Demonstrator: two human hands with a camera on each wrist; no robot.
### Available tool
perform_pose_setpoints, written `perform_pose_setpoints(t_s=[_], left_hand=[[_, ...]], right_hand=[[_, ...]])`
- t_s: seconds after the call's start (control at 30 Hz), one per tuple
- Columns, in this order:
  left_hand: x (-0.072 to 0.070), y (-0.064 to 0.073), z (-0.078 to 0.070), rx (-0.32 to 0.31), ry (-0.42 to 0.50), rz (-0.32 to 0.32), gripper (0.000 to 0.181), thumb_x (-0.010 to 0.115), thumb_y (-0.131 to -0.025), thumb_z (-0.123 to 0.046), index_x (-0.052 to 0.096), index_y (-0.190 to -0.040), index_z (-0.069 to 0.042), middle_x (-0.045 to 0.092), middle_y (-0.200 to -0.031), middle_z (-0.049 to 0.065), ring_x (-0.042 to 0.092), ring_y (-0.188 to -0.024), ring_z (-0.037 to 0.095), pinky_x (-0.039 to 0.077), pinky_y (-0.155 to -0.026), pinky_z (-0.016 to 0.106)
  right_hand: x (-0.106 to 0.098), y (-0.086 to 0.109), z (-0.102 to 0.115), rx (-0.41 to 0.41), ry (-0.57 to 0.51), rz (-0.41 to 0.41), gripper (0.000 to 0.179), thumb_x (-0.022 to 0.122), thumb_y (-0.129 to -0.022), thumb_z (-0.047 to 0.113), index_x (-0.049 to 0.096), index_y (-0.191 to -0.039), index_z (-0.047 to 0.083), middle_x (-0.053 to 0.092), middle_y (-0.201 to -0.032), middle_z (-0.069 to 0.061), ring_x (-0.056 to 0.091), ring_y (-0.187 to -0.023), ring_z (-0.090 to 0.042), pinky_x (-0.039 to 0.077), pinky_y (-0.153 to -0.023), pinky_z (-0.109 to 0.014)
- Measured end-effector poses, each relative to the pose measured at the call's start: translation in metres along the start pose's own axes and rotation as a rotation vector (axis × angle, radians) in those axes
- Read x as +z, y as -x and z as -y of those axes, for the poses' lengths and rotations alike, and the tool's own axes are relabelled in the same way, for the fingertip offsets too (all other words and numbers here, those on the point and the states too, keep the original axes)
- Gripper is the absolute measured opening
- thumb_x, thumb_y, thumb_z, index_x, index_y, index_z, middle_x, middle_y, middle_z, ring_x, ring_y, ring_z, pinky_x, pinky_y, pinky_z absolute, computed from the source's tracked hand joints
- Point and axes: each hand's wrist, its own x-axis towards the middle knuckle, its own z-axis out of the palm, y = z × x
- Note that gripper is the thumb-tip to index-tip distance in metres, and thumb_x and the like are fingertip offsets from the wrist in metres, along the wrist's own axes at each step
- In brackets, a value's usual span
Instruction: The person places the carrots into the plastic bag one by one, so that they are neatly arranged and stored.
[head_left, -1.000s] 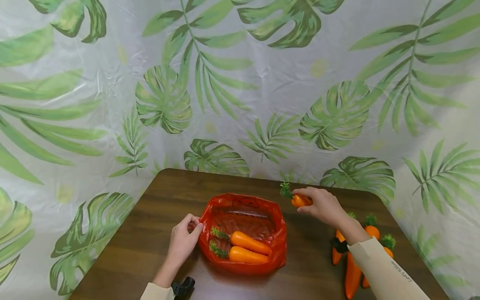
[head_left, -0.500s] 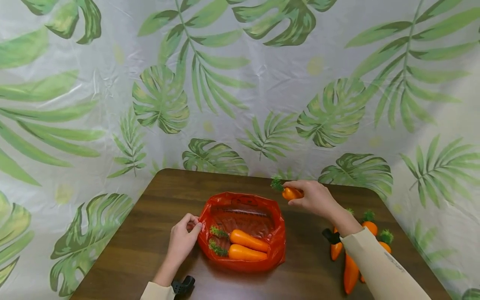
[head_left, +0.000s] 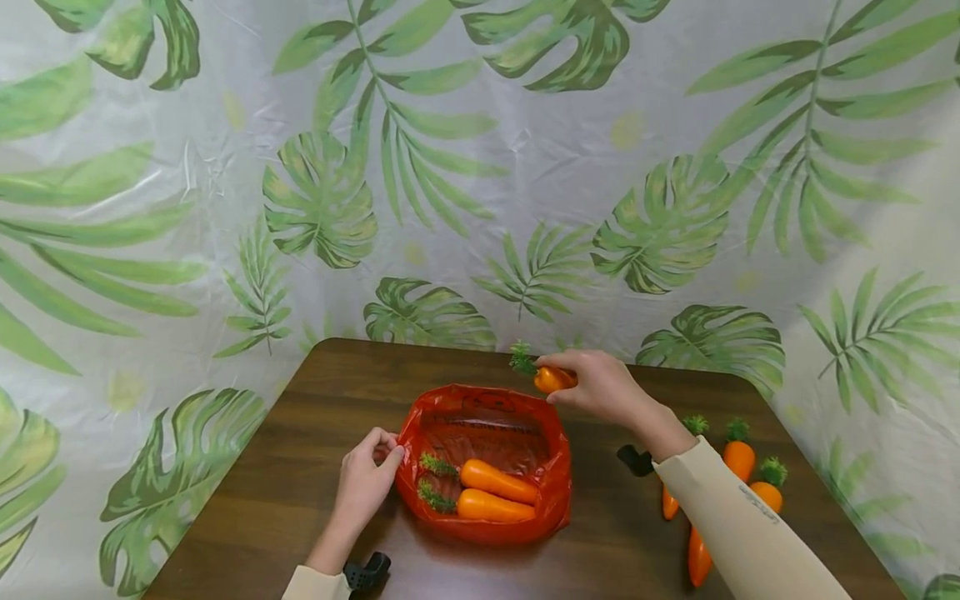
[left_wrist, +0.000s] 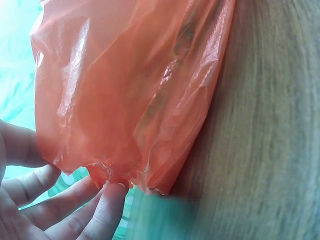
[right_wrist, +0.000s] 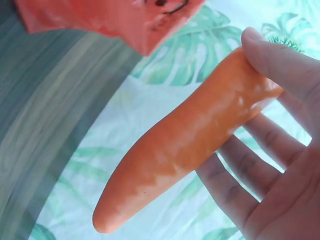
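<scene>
My right hand (head_left: 603,387) grips an orange carrot (head_left: 553,379) with a green leafy top, held above the table just beyond the bag's far right rim. In the right wrist view the whole carrot (right_wrist: 175,145) shows, thumb on one side and fingers on the other, its tip pointing down. A red plastic bag (head_left: 558,492) stands with its mouth spread wide at the table's middle. Two carrots (head_left: 498,477) lie side by side inside it, tops to the left. My left hand (head_left: 367,471) pinches the bag's left rim between thumb and fingers, seen close in the left wrist view.
Several more carrots (head_left: 738,458) lie on the right of the dark wooden table (head_left: 262,500), partly hidden under my right sleeve (head_left: 738,517). A curtain with a leaf print (head_left: 450,208) hangs behind the table's far edge. A black strap piece sits at each wrist.
My right hand has carried the carrot leftward and slightly up, from right of the bag to near its far right rim. My left hand keeps its pinch on the bag.
</scene>
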Motion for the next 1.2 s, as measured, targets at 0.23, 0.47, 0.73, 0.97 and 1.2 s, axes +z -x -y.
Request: perform_pose_setpoints(t_s=[0.23,0.47,0.73,0.97,1.2], left_hand=[[0.000,-0.001,-0.001,-0.008,0.000,0.007,0.015,0.074,-0.092,-0.011,0.062,-0.084,-0.016,0.073,-0.103,0.003,0.067,-0.083,0.017,0.053,-0.076,0.035],[0.002,-0.003,-0.003,0.013,-0.009,0.000,0.015,0.074,-0.092,-0.013,0.061,-0.084,-0.017,0.072,-0.104,0.004,0.067,-0.082,0.016,0.053,-0.076,0.035],[0.000,0.000,0.000,0.008,-0.032,0.005,0.015,0.074,-0.092,-0.012,0.061,-0.084,-0.017,0.073,-0.103,0.003,0.067,-0.081,0.016,0.053,-0.074,0.034],[-0.001,0.001,0.002,0.011,-0.044,-0.003,0.016,0.074,-0.091,-0.013,0.061,-0.083,-0.018,0.073,-0.102,0.002,0.067,-0.081,0.015,0.053,-0.075,0.036],[0.000,-0.001,0.001,0.016,-0.043,-0.005,0.016,0.075,-0.091,-0.013,0.062,-0.083,-0.018,0.072,-0.102,0.002,0.067,-0.081,0.015,0.053,-0.076,0.037]], right_hand=[[-0.004,-0.015,0.018,-0.037,-0.024,0.001,0.056,0.084,-0.083,0.032,0.064,-0.136,0.027,0.067,-0.123,0.007,0.064,-0.097,-0.013,0.053,-0.081,-0.041],[-0.005,-0.029,0.036,-0.054,-0.022,0.005,0.057,0.084,-0.083,0.035,0.064,-0.136,0.028,0.066,-0.126,0.007,0.064,-0.102,-0.013,0.053,-0.082,-0.040],[0.009,-0.047,0.058,-0.085,-0.016,0.047,0.055,0.084,-0.082,0.037,0.065,-0.133,0.030,0.068,-0.120,0.010,0.062,-0.098,-0.010,0.053,-0.078,-0.034],[0.025,-0.061,0.073,-0.104,-0.026,0.102,0.056,0.083,-0.081,0.041,0.065,-0.133,0.032,0.068,-0.117,0.013,0.061,-0.091,-0.005,0.050,-0.073,-0.028],[0.039,-0.069,0.080,-0.088,-0.054,0.146,0.056,0.084,-0.082,0.040,0.064,-0.134,0.033,0.068,-0.116,0.012,0.061,-0.092,-0.007,0.051,-0.075,-0.031]])
